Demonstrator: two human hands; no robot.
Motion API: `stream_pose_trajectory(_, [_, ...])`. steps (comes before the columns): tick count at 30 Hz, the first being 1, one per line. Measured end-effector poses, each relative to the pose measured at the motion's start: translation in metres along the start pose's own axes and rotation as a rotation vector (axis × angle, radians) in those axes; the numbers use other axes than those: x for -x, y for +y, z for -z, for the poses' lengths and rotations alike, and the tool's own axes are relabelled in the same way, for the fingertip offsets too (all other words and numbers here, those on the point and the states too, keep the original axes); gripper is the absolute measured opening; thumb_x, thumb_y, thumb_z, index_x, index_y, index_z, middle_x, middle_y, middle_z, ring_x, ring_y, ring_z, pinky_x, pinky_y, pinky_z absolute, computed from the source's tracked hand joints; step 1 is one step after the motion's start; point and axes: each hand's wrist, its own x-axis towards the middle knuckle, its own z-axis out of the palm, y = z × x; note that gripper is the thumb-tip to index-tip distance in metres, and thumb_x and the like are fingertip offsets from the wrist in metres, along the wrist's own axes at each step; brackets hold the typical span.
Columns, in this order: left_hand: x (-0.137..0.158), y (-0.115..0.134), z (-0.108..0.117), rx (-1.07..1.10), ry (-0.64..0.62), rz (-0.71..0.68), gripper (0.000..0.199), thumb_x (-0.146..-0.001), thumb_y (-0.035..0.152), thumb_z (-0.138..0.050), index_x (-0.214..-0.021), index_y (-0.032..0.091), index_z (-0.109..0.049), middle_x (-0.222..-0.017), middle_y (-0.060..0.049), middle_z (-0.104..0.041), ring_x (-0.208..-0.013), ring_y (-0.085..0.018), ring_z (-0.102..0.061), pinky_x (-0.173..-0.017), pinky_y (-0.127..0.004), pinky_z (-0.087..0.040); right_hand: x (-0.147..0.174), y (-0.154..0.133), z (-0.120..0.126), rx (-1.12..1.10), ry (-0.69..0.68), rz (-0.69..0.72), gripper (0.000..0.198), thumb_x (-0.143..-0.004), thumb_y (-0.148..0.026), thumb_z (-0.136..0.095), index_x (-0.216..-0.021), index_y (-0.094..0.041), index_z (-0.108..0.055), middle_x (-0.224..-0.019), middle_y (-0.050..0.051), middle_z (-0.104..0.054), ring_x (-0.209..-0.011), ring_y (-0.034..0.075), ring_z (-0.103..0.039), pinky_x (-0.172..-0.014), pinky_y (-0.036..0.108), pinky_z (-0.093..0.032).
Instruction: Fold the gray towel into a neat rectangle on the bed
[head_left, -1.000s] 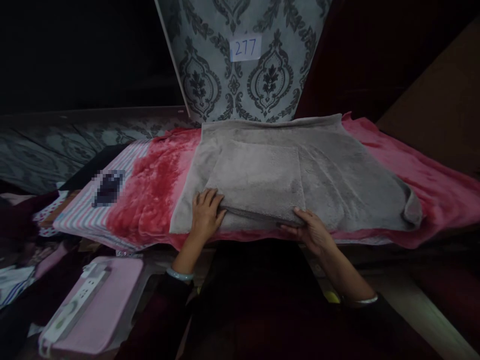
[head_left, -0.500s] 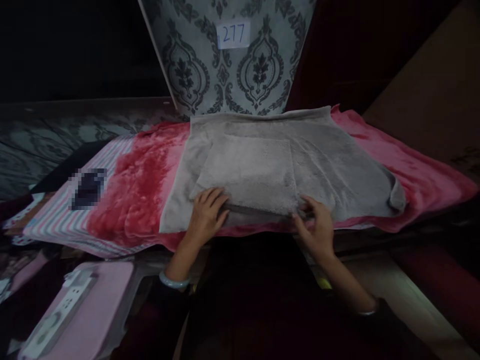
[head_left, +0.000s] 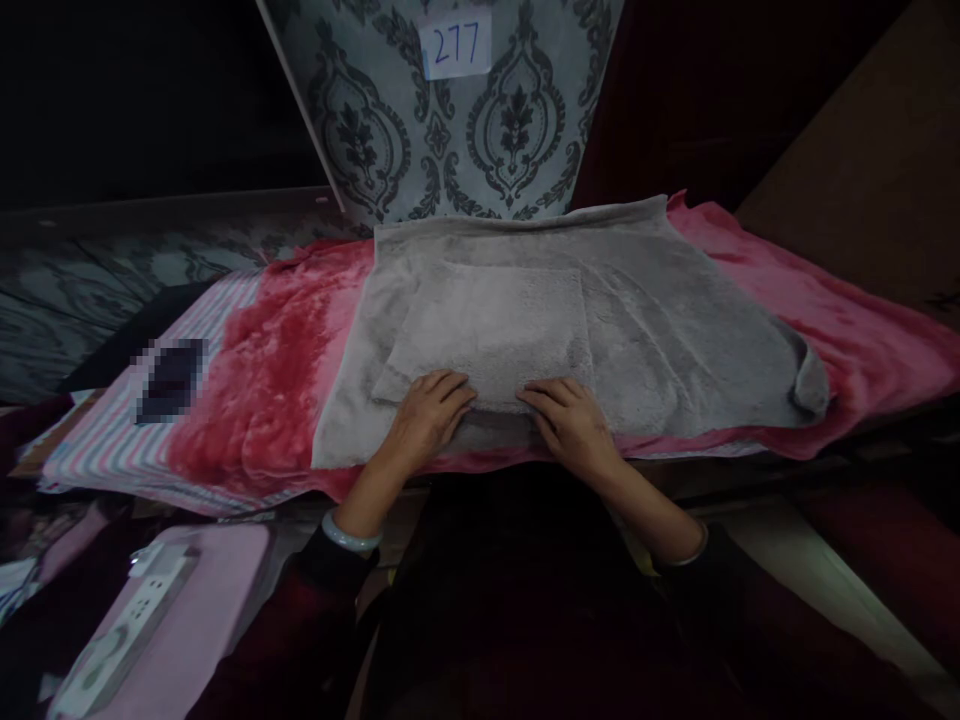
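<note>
A small folded grey plush cloth lies on a larger grey plush cloth that is spread out flat. My left hand is at the folded cloth's near edge, left of its middle, with fingers over the top and the thumb against the front. Right of the middle, my right hand takes the same edge, fingers on top and thumb below. The thumb tips are partly lost against the fold. A short gap separates the two hands.
Under the grey cloths is a red and pink blanket, over a striped sheet. A blurred-out dark item lies at left. Below stands a pink surface with a white power strip. Patterned wallpaper rises behind.
My right hand has moved left from the folded cloth's near right corner to its front edge. The left hand has shifted slightly right. The cloth's front edge lies a little lower and flatter.
</note>
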Motion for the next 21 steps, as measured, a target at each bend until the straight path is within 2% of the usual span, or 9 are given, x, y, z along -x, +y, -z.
stream_pose_trajectory(2, [-0.003, 0.000, 0.000, 0.018, -0.001, 0.010, 0.023, -0.100, 0.023, -0.050, -0.109, 0.020, -0.072, -0.115, -0.011, -0.072, -0.108, -0.025, -0.063, -0.088, -0.041, -0.052, -0.005, 0.002, 0.003, -0.036, -0.022, -0.006, 0.032, -0.097, -0.013, -0.049, -0.118, -0.022, -0.072, -0.110, 0.011, -0.070, -0.101, 0.029, -0.060, -0.087, 0.046, -0.051])
stream_pose_trajectory(4, [-0.004, 0.005, 0.000, -0.011, 0.056, 0.020, 0.024, -0.100, 0.021, -0.050, -0.108, 0.020, -0.072, -0.118, -0.012, -0.071, -0.108, -0.025, -0.063, -0.088, -0.042, -0.052, -0.010, 0.003, 0.004, -0.069, -0.037, -0.024, 0.029, -0.098, -0.016, -0.049, -0.113, -0.021, -0.073, -0.101, 0.010, -0.070, -0.096, 0.028, -0.061, -0.085, 0.044, -0.051])
stream_pose_trajectory(7, [-0.002, 0.020, -0.004, -0.097, 0.150, 0.002, 0.025, -0.099, 0.016, -0.049, -0.107, 0.022, -0.072, -0.131, -0.013, -0.067, -0.120, -0.027, -0.059, -0.096, -0.047, -0.049, -0.015, 0.006, 0.004, -0.099, -0.033, -0.074, 0.026, -0.098, -0.017, -0.050, -0.108, -0.021, -0.074, -0.092, 0.009, -0.069, -0.090, 0.026, -0.063, -0.080, 0.039, -0.051])
stream_pose_trajectory(9, [-0.001, 0.031, -0.009, -0.122, 0.139, -0.027, 0.025, -0.098, 0.015, -0.051, -0.108, 0.024, -0.072, -0.137, -0.012, -0.064, -0.128, -0.028, -0.054, -0.103, -0.050, -0.045, -0.016, 0.008, 0.003, -0.124, -0.018, -0.100, 0.025, -0.097, -0.017, -0.052, -0.106, -0.022, -0.074, -0.090, 0.007, -0.069, -0.088, 0.025, -0.064, -0.078, 0.038, -0.051])
stream_pose_trajectory(13, [-0.008, 0.041, -0.017, -0.147, 0.074, -0.041, 0.020, -0.097, 0.018, -0.055, -0.107, 0.023, -0.072, -0.141, -0.013, -0.061, -0.132, -0.029, -0.052, -0.106, -0.053, -0.043, -0.017, 0.010, 0.001, -0.151, -0.022, -0.140, 0.022, -0.095, -0.020, -0.056, -0.105, -0.023, -0.075, -0.091, 0.007, -0.070, -0.089, 0.026, -0.064, -0.080, 0.040, -0.052])
stream_pose_trajectory(16, [-0.017, 0.040, -0.021, -0.135, 0.044, -0.071, 0.020, -0.097, 0.017, -0.054, -0.101, 0.020, -0.074, -0.140, -0.014, -0.063, -0.131, -0.030, -0.053, -0.105, -0.052, -0.045, -0.016, 0.010, 0.002, -0.155, -0.048, -0.132, 0.026, -0.096, -0.019, -0.054, -0.113, -0.024, -0.074, -0.095, 0.007, -0.070, -0.092, 0.027, -0.064, -0.083, 0.040, -0.052])
stream_pose_trajectory(21, [-0.024, 0.039, -0.020, -0.065, 0.105, -0.025, 0.025, -0.098, 0.019, -0.051, -0.094, 0.023, -0.075, -0.127, -0.009, -0.071, -0.120, -0.027, -0.060, -0.097, -0.049, -0.048, -0.017, 0.008, 0.009, -0.171, -0.046, -0.074, 0.037, -0.097, -0.013, -0.048, -0.123, -0.026, -0.071, -0.104, 0.008, -0.070, -0.099, 0.026, -0.064, -0.087, 0.042, -0.054])
